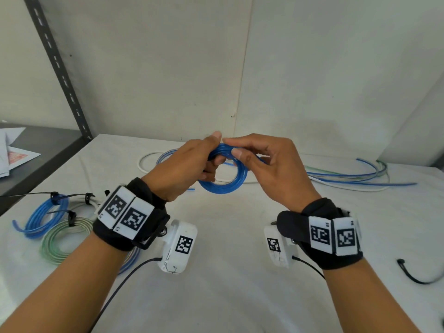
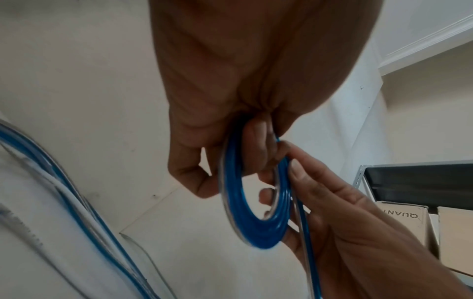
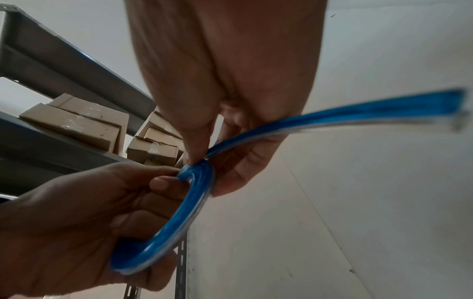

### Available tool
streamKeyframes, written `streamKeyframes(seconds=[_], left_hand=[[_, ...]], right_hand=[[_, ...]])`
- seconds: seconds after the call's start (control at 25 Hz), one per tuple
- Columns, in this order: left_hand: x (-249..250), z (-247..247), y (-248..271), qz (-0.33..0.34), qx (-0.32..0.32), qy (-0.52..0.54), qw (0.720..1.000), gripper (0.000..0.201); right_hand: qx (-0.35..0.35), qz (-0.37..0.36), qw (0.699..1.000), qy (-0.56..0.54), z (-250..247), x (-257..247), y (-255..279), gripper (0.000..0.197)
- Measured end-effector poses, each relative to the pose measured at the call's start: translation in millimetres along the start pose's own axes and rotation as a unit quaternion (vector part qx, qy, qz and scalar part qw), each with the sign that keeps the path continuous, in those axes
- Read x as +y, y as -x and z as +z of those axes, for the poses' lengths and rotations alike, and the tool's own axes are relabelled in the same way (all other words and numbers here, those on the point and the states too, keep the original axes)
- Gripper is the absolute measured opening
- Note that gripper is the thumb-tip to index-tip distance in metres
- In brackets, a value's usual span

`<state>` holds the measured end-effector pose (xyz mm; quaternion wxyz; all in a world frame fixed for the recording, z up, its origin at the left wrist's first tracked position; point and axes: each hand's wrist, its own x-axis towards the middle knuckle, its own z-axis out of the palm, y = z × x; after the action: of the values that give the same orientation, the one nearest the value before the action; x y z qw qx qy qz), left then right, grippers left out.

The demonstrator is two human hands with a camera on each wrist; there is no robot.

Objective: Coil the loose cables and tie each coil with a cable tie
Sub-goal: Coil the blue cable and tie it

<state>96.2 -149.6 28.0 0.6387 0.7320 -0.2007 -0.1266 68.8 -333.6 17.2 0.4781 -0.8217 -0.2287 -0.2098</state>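
A blue cable coil is held up over the white table, in the middle. My left hand grips its top left, with fingers through the ring and thumb on top. My right hand pinches the cable at the coil's top between index finger and thumb. The left wrist view shows the coil hanging from my left hand, with the right hand beside it. In the right wrist view the cable's free end sticks out to the right past my right hand.
Tied coils lie at the left: a blue one, a green one and a white one. Loose blue, green and white cables trail across the back right. A black cable tie lies at the right. A dark shelf stands left.
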Motion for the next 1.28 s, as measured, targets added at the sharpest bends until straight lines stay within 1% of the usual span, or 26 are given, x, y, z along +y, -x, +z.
streamKeyframes(seconds=[0.08, 0.16, 0.24, 0.28, 0.4, 0.52, 0.6, 0.72, 0.84, 0.92, 0.96, 1.04, 1.12, 1.2, 1.28], left_hand=[[0.7, 1.0, -1.8, 0.013, 0.039, 0.041, 0.998, 0.046], [2.0, -4.0, -5.5, 0.017, 0.073, 0.116, 0.99, 0.044], [4.3, -12.0, -8.6, 0.022, 0.081, 0.184, 0.979, 0.046], [4.6, -15.9, -9.1, 0.026, 0.083, 0.208, 0.974, 0.047], [4.9, -22.0, -8.5, 0.032, 0.096, 0.27, 0.958, 0.047], [5.2, -18.8, -8.2, 0.037, 0.11, 0.289, 0.95, 0.049], [6.3, -15.5, -7.0, 0.039, 0.111, 0.287, 0.951, 0.05], [7.0, -9.6, -5.1, 0.045, 0.098, 0.291, 0.951, 0.05], [6.7, -7.8, -5.2, 0.039, 0.087, 0.297, 0.95, 0.049], [8.0, -10.1, -4.6, 0.037, 0.075, 0.268, 0.96, 0.051], [9.0, -13.2, -3.6, 0.04, 0.072, 0.224, 0.971, 0.052], [10.4, -22.7, 0.9, 0.065, 0.071, 0.078, 0.992, 0.047], [12.1, -33.7, 7.3, 0.093, 0.038, -0.062, 0.993, 0.037], [11.0, -41.3, 11.2, 0.068, -0.01, -0.14, 0.988, 0.031], [7.7, -42.2, 11.4, 0.038, -0.047, -0.183, 0.981, 0.026]], right_hand=[[0.022, 0.02, 0.999, -0.044, 0.0, -1.4, -1.1, 0.023], [0.059, 0.062, 0.99, -0.116, 0.2, -2.5, -1.2, 0.017], [0.092, 0.091, 0.978, -0.165, 2.6, -3.3, 0.0, 0.007], [0.098, 0.097, 0.974, -0.179, 5.9, -3.5, 0.6, 0.004], [0.104, 0.103, 0.962, -0.229, 19.0, -6.6, 1.7, 0.003], [0.124, 0.1, 0.957, -0.243, 31.3, -11.2, 3.9, 0.012], [0.156, 0.106, 0.949, -0.252, 39.5, -12.8, 6.3, 0.017], [0.199, 0.112, 0.932, -0.282, 44.6, -13.6, 7.4, 0.015], [0.205, 0.1, 0.93, -0.287, 39.5, -12.3, 5.3, 0.014], [0.197, 0.087, 0.938, -0.272, 31.5, -9.9, 2.9, 0.014], [0.185, 0.08, 0.944, -0.259, 25.5, -7.5, 1.4, 0.014], [0.13, 0.064, 0.967, -0.211, 11.0, -1.0, -0.2, 0.016], [0.052, 0.059, 0.986, -0.145, -2.7, 4.3, 0.2, 0.018], [-0.01, 0.059, 0.994, -0.088, -8.2, 6.9, 1.0, 0.015], [-0.04, 0.056, 0.996, -0.052, -7.0, 7.4, 2.3, 0.013]])
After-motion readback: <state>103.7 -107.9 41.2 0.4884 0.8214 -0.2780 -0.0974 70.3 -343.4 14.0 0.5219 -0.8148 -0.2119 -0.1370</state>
